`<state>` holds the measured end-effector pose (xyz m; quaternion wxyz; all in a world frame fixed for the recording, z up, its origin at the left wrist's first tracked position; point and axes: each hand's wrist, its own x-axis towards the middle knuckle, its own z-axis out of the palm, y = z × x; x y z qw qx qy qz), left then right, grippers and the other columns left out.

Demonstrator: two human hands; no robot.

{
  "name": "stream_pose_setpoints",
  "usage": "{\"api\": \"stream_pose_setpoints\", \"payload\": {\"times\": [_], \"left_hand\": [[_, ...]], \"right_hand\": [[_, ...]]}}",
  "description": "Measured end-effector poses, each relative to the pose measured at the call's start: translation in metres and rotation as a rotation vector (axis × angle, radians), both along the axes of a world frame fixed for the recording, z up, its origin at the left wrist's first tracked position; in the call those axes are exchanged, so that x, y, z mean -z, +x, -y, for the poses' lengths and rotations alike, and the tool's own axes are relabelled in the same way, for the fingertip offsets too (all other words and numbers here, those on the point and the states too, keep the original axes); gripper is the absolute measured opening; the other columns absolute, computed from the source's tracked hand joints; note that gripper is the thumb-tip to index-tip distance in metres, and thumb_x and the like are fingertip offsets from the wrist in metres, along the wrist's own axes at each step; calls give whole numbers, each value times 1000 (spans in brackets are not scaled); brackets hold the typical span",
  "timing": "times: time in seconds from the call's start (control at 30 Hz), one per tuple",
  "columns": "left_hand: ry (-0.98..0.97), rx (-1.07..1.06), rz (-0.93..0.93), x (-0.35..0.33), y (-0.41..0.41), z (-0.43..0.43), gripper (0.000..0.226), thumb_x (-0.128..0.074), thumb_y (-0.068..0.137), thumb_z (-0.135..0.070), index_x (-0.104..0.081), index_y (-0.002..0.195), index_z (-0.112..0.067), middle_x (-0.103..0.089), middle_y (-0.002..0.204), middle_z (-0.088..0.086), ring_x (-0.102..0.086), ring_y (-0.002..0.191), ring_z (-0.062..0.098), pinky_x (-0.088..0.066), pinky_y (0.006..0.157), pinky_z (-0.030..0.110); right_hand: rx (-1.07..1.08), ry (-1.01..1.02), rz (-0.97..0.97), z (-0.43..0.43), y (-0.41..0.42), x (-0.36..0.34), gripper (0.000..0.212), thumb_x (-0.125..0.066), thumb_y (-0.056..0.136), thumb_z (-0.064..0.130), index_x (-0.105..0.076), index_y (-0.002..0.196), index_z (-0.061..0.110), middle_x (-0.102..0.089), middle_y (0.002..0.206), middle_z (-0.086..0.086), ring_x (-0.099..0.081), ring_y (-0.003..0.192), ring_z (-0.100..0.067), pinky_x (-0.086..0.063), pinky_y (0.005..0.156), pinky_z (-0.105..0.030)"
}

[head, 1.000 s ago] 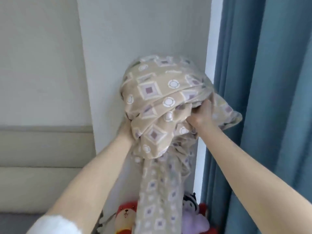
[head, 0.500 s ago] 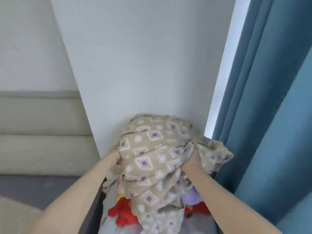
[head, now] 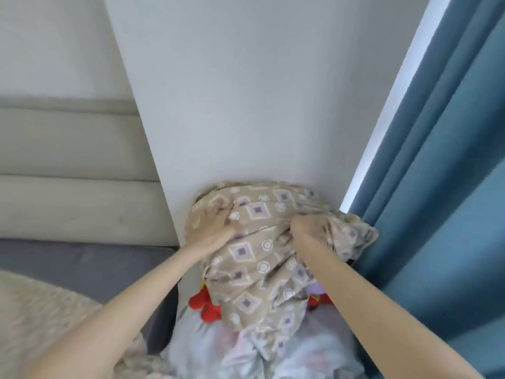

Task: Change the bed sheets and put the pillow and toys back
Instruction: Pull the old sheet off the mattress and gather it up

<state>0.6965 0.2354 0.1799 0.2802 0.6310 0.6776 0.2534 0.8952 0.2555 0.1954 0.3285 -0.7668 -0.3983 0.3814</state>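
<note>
A person bundles a tan diamond-print sheet (head: 254, 258) into the corner beside a bed. The wad sits at the centre of the view, its top edge pressed against the white wall (head: 246, 105) at 12 o'clock. Its long axis runs from there down toward 6 o'clock, where a loose tail trails over pale crumpled bedding (head: 314, 351).

The left hand (head: 216, 222) lies on the wad's upper left, fingers bent into the cloth and gathering a fold. The right hand (head: 303, 228) is closed in a fist around a bunch of fabric at the upper right.

A red toy (head: 205, 305) pokes out from under the sheet's left edge at 7 o'clock. A purple toy (head: 314, 289) shows under its right edge at 4 o'clock.

The corner is tight. A blue curtain (head: 437, 187) touches the sheet's right edge at 3 o'clock, and the wall blocks the top. The wall's left edge meets a padded headboard (head: 68, 160) at 9 o'clock. Open room lies lower left, over the grey mattress (head: 82, 263).
</note>
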Motion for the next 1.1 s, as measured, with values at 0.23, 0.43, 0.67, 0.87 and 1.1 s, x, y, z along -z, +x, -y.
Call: {"api": "stream_pose_setpoints", "payload": {"times": [0.23, 0.43, 0.67, 0.87, 1.1], "left_hand": [[-472, 232, -358, 14, 6, -21, 133, -60, 42, -70, 24, 142, -44, 29, 154, -2, 25, 139, 41, 4, 115, 56], [-417, 266, -502, 56, 21, -22, 141, -82, 51, -51, 21, 146, -36, 20, 157, -2, 15, 138, 50, -15, 106, 67], [-441, 296, -605, 127, 35, -60, 144, -86, 48, -50, 19, 146, -38, 16, 157, -3, -10, 139, 46, -26, 99, 71], [-408, 260, -722, 197, 47, -88, 108, -73, 65, -33, -3, 148, -35, -13, 153, -1, -19, 135, 44, -17, 95, 80], [-431, 272, -750, 215, 48, -96, 111, -75, 63, -34, -4, 149, -36, -15, 152, -3, -20, 134, 43, -14, 99, 78]], "right_hand": [[-418, 36, 877, -9, 19, 3, 97, -64, 85, 28, 7, 150, 12, -4, 153, -25, -9, 139, -47, -27, 106, -61], [-845, -159, 686, -47, 45, 33, 134, -87, 61, 32, 11, 151, 28, 6, 158, -17, -8, 145, -39, -20, 116, -50], [-869, -282, 636, -87, 54, 118, 128, -87, 58, 39, -1, 152, 29, -14, 158, -10, -15, 144, -33, -27, 113, -48], [-777, -299, 720, -101, 55, 191, 89, -68, 76, 35, -16, 148, 30, -24, 151, -13, -21, 139, -33, -30, 108, -50], [-741, -356, 748, -104, 49, 201, 82, -65, 80, 40, -18, 146, 32, -16, 151, -16, -14, 141, -40, -23, 110, -60]]}}
